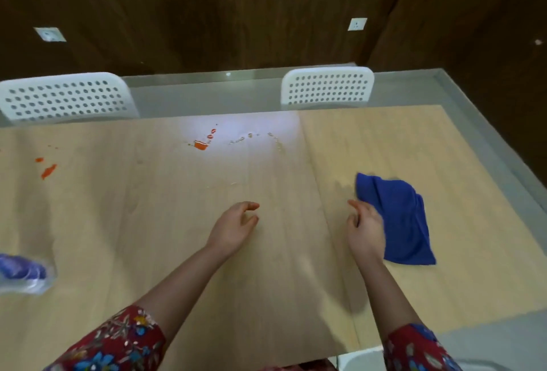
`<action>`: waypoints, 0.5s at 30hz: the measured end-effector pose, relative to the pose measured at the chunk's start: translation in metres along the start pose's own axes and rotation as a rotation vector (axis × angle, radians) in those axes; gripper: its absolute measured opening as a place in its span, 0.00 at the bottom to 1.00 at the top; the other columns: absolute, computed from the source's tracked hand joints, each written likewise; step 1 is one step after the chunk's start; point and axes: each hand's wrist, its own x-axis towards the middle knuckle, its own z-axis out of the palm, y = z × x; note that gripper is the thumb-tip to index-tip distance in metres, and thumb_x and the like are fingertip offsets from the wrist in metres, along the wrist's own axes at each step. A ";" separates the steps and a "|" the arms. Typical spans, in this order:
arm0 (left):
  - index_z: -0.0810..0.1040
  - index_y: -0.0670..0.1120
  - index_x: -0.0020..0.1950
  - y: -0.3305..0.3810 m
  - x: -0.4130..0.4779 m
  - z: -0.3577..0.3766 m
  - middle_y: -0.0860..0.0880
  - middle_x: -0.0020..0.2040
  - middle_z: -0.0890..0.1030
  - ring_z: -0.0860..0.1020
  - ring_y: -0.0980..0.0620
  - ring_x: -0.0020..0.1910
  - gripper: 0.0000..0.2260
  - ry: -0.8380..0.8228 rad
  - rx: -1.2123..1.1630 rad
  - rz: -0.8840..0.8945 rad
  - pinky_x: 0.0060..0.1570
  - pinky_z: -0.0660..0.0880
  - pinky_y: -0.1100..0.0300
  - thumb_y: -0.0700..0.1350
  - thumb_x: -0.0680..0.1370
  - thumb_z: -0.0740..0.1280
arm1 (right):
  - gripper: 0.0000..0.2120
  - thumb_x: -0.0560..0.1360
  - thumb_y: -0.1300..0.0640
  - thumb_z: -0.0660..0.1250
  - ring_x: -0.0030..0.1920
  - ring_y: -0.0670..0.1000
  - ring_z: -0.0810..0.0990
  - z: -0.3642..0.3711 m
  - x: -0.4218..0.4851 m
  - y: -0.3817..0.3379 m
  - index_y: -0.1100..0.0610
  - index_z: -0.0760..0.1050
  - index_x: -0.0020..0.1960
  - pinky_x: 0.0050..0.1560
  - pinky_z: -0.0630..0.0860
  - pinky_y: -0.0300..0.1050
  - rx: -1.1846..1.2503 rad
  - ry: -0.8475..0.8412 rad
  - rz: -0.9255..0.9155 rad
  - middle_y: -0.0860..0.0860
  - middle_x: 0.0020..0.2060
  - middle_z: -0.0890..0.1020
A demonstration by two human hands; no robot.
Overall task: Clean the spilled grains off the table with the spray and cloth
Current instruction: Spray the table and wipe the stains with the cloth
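A blue cloth lies crumpled on the wooden table at the right. My right hand hovers just left of it with fingers loosely curled, touching or nearly touching its edge, holding nothing. My left hand hangs above the table's middle, fingers relaxed and empty. Orange spill bits and a trail of pale droplets or grains lie at the far middle. More orange bits lie at the far left. A blurred clear and purple object, possibly the spray bottle, lies at the left edge.
Two white perforated chair backs stand behind the table's far edge. A grey floor strip runs along the right side. A dark wooden wall rises behind.
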 end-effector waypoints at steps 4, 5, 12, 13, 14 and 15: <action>0.76 0.47 0.64 0.003 0.014 0.002 0.51 0.64 0.76 0.73 0.53 0.64 0.13 -0.031 0.049 0.036 0.62 0.67 0.61 0.44 0.80 0.65 | 0.22 0.79 0.54 0.62 0.67 0.59 0.66 0.010 0.039 0.024 0.56 0.67 0.71 0.63 0.70 0.56 -0.265 0.053 0.190 0.56 0.69 0.68; 0.76 0.47 0.64 0.000 0.016 0.000 0.51 0.63 0.76 0.73 0.53 0.64 0.13 -0.031 0.044 0.041 0.62 0.67 0.62 0.44 0.80 0.65 | 0.20 0.79 0.55 0.61 0.65 0.61 0.68 0.014 0.049 0.025 0.58 0.68 0.70 0.62 0.69 0.56 -0.289 0.073 0.226 0.58 0.67 0.69; 0.77 0.44 0.64 -0.055 0.049 -0.061 0.46 0.68 0.73 0.69 0.47 0.69 0.15 0.110 0.146 0.023 0.69 0.60 0.59 0.39 0.77 0.68 | 0.10 0.80 0.60 0.60 0.53 0.55 0.78 0.041 0.087 -0.041 0.58 0.77 0.57 0.52 0.70 0.45 0.139 0.140 0.215 0.55 0.54 0.79; 0.76 0.44 0.65 -0.063 0.058 -0.073 0.46 0.70 0.71 0.67 0.46 0.70 0.17 0.125 0.183 0.025 0.71 0.59 0.56 0.39 0.76 0.69 | 0.10 0.79 0.60 0.61 0.54 0.54 0.78 0.050 0.088 -0.058 0.58 0.77 0.58 0.52 0.69 0.43 0.204 0.148 0.189 0.54 0.55 0.78; 0.74 0.45 0.67 -0.071 0.067 -0.084 0.45 0.72 0.69 0.65 0.45 0.72 0.19 0.132 0.227 0.028 0.72 0.59 0.54 0.40 0.76 0.70 | 0.10 0.79 0.60 0.62 0.54 0.54 0.78 0.058 0.088 -0.076 0.58 0.78 0.58 0.52 0.68 0.40 0.277 0.158 0.153 0.54 0.55 0.78; 0.72 0.45 0.69 -0.078 0.077 -0.095 0.45 0.74 0.66 0.63 0.44 0.73 0.23 0.129 0.280 0.028 0.73 0.58 0.51 0.42 0.75 0.71 | 0.10 0.79 0.59 0.63 0.55 0.54 0.77 0.065 0.090 -0.093 0.58 0.78 0.59 0.53 0.66 0.37 0.345 0.160 0.106 0.54 0.55 0.78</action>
